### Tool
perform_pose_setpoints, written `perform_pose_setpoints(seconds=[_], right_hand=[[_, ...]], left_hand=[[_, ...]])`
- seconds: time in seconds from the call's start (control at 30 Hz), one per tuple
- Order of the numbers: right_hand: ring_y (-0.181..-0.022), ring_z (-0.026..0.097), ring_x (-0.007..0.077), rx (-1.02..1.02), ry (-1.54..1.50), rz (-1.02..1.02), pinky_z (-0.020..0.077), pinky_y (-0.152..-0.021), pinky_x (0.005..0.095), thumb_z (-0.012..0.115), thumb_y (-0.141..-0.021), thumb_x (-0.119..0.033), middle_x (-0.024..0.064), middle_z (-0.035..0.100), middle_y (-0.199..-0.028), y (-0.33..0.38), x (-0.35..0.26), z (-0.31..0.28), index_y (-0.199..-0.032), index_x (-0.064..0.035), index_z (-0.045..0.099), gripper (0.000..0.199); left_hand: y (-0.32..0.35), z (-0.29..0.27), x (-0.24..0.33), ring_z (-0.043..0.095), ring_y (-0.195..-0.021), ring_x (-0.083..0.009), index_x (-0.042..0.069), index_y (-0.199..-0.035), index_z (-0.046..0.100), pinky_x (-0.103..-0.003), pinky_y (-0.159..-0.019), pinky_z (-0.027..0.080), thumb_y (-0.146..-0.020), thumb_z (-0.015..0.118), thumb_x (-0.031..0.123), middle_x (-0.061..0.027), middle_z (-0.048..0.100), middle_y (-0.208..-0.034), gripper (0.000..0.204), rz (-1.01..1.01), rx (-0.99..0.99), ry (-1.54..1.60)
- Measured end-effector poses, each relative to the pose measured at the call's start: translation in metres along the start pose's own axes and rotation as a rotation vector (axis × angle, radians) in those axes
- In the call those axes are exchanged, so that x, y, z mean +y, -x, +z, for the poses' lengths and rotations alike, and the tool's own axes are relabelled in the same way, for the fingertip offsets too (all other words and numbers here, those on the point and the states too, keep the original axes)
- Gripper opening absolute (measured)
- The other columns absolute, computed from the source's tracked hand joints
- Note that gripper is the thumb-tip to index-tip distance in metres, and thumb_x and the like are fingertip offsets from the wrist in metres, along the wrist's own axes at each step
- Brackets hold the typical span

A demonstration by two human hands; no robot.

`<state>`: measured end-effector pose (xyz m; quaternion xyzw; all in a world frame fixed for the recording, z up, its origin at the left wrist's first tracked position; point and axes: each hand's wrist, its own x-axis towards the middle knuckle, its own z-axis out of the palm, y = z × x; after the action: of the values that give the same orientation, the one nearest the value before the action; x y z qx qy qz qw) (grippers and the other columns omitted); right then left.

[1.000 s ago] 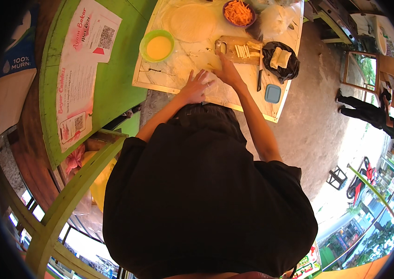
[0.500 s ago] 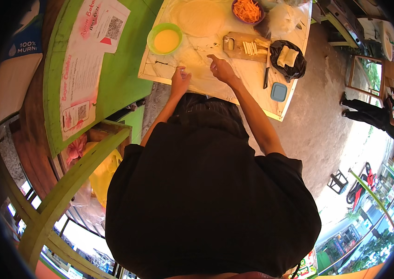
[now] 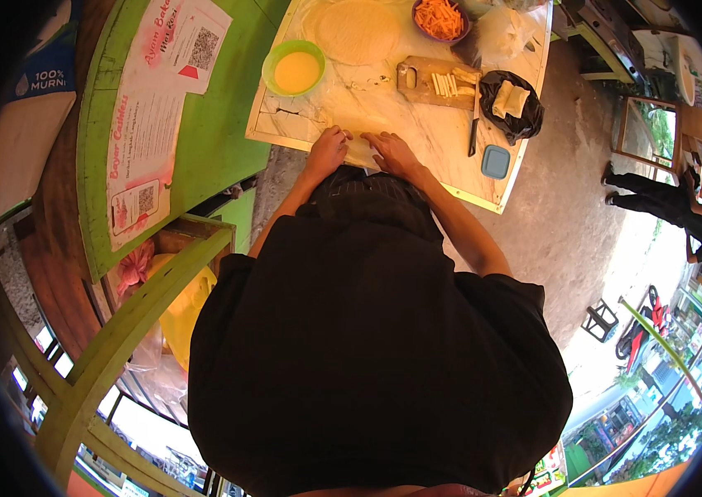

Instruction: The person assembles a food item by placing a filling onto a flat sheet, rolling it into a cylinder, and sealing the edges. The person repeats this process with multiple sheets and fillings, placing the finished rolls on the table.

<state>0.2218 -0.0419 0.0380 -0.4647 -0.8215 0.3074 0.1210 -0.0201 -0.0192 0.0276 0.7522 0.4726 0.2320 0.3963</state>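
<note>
Both bare forearms reach forward from under the black-clad torso, the left hand (image 3: 328,151) and the right hand (image 3: 392,152) lying palm down, close side by side but apart, fingers spread loosely and pointing ahead, neither grip closed around anything.

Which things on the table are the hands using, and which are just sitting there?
In use:
left hand
right hand
pale wrapper pressed under both hands

Just lying about:
green bowl of yellow liquid
carrot bowl
cutting board
knife
small blue lid
</note>
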Motion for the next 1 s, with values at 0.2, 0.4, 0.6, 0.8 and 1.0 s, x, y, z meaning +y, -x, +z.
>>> perform_pose_setpoints(seconds=[0.2, 0.4, 0.6, 0.8, 1.0], right_hand=[[-0.103, 0.068, 0.0367, 0.130, 0.019, -0.014, 0.0532, -0.093, 0.0450, 0.066, -0.094, -0.006, 0.0160, 0.073, -0.105, 0.010, 0.002, 0.019, -0.135, -0.0068, 0.058, 0.042], [-0.109, 0.068, 0.0365, 0.102, 0.015, 0.050, 0.0530, -0.095, 0.0465, 0.059, -0.100, -0.006, 0.0187, 0.073, -0.109, 0.007, 0.002, 0.019, -0.132, -0.0078, 0.060, 0.032], [-0.103, 0.067, 0.0361, 0.190, -0.051, 0.024, 0.0533, -0.091, 0.0455, 0.068, -0.092, -0.004, 0.0148, 0.071, -0.101, 0.013, 0.003, 0.016, -0.129, -0.0071, 0.060, 0.038], [-0.100, 0.069, 0.0350, 0.182, -0.205, 0.154, 0.0541, -0.091, 0.0442, 0.074, -0.087, -0.005, 0.0135, 0.070, -0.098, 0.016, -0.003, 0.009, -0.129, -0.0058, 0.060, 0.044], [-0.103, 0.070, 0.0339, 0.237, -0.251, 0.168, 0.0549, -0.090, 0.0428, 0.079, -0.086, -0.010, 0.0146, 0.074, -0.102, 0.013, -0.008, -0.012, -0.127, -0.0072, 0.063, 0.043]], left_hand=[[0.002, -0.001, -0.007, 0.063, -0.104, -0.0351, 0.002, -0.106, 0.073, -0.044, -0.090, 0.053, -0.084, 0.071, 0.001, -0.0134, 0.062, -0.102, 0.023, 0.177, -0.064, -0.079], [-0.002, -0.005, -0.005, 0.062, -0.106, -0.0345, 0.002, -0.106, 0.073, -0.043, -0.092, 0.053, -0.083, 0.073, 0.002, -0.0128, 0.062, -0.104, 0.023, 0.165, -0.083, -0.058], [-0.005, -0.004, -0.003, 0.061, -0.101, -0.0355, 0.004, -0.101, 0.073, -0.044, -0.090, 0.053, -0.083, 0.073, 0.002, -0.0129, 0.062, -0.099, 0.018, 0.198, -0.118, -0.100], [-0.009, -0.001, -0.005, 0.062, -0.098, -0.0343, 0.003, -0.095, 0.071, -0.043, -0.086, 0.052, -0.084, 0.074, 0.003, -0.0111, 0.063, -0.097, 0.011, 0.240, -0.105, -0.119], [-0.018, -0.011, 0.004, 0.062, -0.098, -0.0340, 0.003, -0.095, 0.072, -0.043, -0.087, 0.052, -0.085, 0.075, 0.003, -0.0114, 0.064, -0.097, 0.011, 0.249, -0.128, -0.080]])
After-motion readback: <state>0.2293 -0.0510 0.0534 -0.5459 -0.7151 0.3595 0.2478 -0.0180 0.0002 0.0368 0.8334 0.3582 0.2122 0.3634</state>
